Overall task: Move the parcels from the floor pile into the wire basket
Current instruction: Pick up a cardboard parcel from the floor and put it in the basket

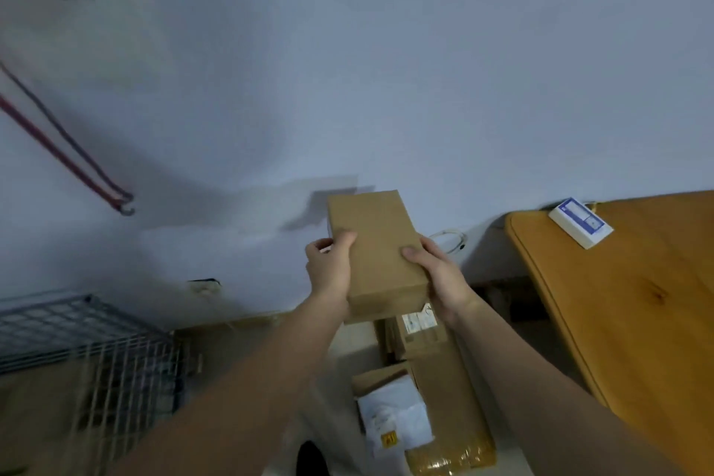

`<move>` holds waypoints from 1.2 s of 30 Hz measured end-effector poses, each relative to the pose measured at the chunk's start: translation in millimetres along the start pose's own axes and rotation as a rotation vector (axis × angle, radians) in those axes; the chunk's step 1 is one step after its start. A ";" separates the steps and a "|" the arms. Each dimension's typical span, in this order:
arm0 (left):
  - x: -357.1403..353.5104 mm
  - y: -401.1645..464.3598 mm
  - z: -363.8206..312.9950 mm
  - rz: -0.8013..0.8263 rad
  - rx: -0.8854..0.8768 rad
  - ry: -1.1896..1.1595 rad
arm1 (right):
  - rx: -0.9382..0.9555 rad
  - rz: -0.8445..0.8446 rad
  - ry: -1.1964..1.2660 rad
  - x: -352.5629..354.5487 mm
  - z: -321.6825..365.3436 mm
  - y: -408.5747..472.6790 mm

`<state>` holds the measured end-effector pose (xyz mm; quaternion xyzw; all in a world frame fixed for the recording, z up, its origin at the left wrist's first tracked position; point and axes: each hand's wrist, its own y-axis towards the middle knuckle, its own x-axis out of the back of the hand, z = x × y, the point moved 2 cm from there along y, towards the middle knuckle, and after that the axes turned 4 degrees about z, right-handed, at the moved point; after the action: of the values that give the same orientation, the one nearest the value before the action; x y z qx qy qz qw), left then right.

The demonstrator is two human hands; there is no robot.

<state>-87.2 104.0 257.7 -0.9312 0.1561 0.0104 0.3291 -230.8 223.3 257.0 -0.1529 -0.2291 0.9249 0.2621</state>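
Above floor pile [425, 379], mid-air: plain brown cardboard parcel [376, 251], oblong, smooth, clasped at both long sides by left hand [328, 267] and right hand [440, 278]. Near left: grey wire basket [89, 344], blurred.

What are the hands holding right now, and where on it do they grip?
A brown cardboard parcel, held by both: the left hand grips its left long edge, the right hand its right long edge, near the lower end.

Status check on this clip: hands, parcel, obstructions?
Left hand, right hand both grip plain brown cardboard parcel, lifted. Grey wire basket lower left. Path looks unobstructed.
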 end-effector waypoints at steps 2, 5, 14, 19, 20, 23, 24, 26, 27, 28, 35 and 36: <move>30.0 -30.2 -23.5 0.059 0.017 -0.124 | 0.045 0.060 0.038 -39.3 15.4 -22.4; 89.2 -78.5 -47.2 0.044 -0.071 -0.216 | 0.102 0.170 -0.013 -101.0 33.0 -58.6; 288.5 -258.8 -32.4 -0.175 -0.308 -0.257 | 0.067 0.508 -0.167 -272.1 -10.5 -187.5; 393.7 -335.9 10.6 -0.288 -0.281 -0.288 | 0.044 0.678 -0.288 -358.8 -62.1 -267.2; 415.0 -348.8 17.2 -0.307 -0.287 -0.295 | 0.053 0.690 -0.313 -376.9 -71.0 -280.2; 477.9 -381.4 32.6 -0.352 -0.327 -0.315 | 0.072 0.728 -0.376 -431.8 -93.4 -314.2; 501.5 -390.6 37.7 -0.359 -0.344 -0.331 | 0.079 0.742 -0.397 -453.1 -102.1 -324.4; 551.6 -407.7 48.6 -0.368 -0.367 -0.359 | 0.101 0.767 -0.446 -498.8 -120.0 -345.1; 579.2 -416.8 54.0 -0.381 -0.371 -0.365 | 0.112 0.774 -0.468 -524.2 -130.4 -355.8; 607.1 -425.2 58.9 -0.391 -0.367 -0.374 | 0.124 0.776 -0.493 -550.1 -141.3 -365.9; 774.1 -456.9 77.4 -0.419 -0.338 -0.416 | 0.157 0.800 -0.560 -700.5 -210.9 -410.3; 792.6 -456.1 77.2 -0.414 -0.334 -0.407 | 0.153 0.807 -0.556 -716.4 -217.8 -412.6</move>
<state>808.8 261.5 378.6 -0.9631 -0.1090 0.1545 0.1914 612.6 213.2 396.8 0.0429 -0.1444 0.9725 -0.1777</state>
